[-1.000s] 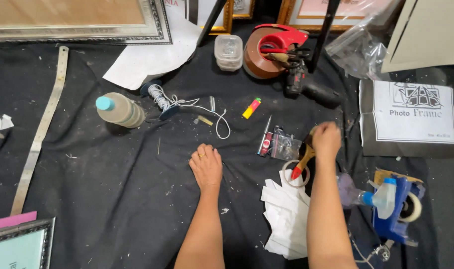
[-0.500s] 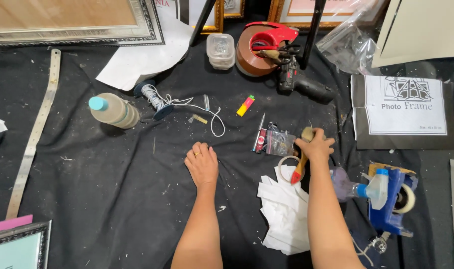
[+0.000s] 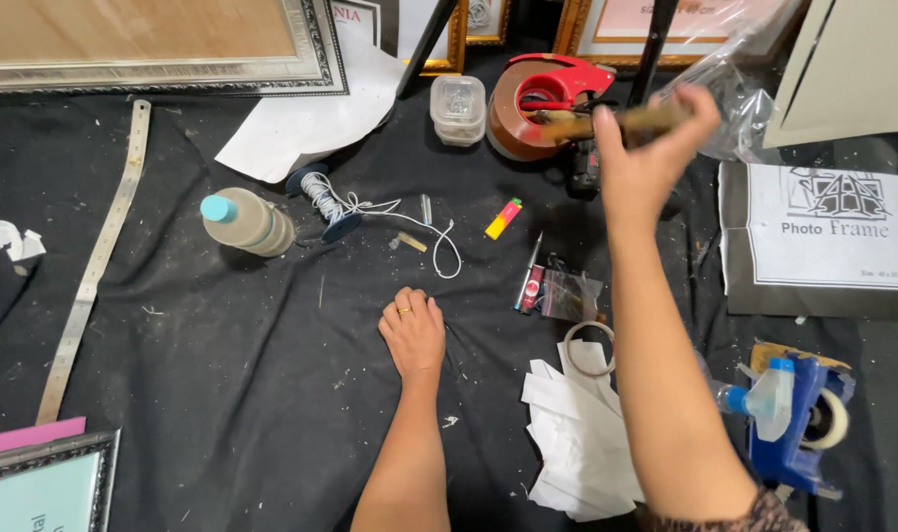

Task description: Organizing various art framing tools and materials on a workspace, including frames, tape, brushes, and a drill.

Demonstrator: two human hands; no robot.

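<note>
My right hand is raised over the far side of the black cloth, closed around a blurred wooden-handled tool held sideways. It hovers in front of a big roll of brown tape in a red dispenser and a dark power tool. My left hand, with a ring on it, rests palm down on the cloth and holds nothing. Beside my right forearm lie a small plastic packet, a ring of clear tape and a pile of white paper pieces.
A bottle with a blue cap, a spool of white string, a yellow-pink lighter and a small clear box lie beyond my left hand. A metal ruler lies left, a blue tape dispenser right, picture frames behind.
My right hand has lifted with the tool from near the plastic packet up and away toward the brown tape roll. My left hand stays flat on the cloth.
</note>
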